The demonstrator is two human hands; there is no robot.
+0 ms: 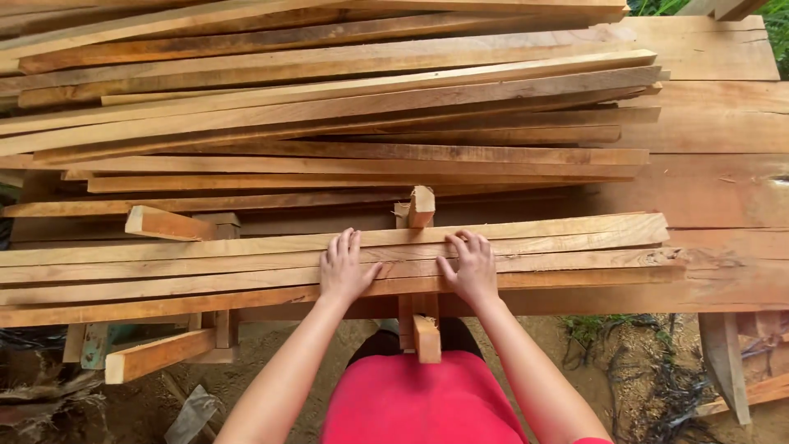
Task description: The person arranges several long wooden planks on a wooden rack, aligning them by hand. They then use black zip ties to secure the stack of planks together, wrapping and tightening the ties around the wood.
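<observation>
Both hands, left hand point(343, 271) and right hand point(470, 270), are pressing flat, fingers spread, on near-edge planks point(542, 251); rough edges are risking splinters, and loose planks may be sliding.

we see rough-sawn wooden slats point(345, 263), matt and pale orange with splintered ends; our left hand point(343, 270) and right hand point(468, 268) lie flat on them. the wide planks point(715, 123) behind look smoother, unvarnished.
</observation>
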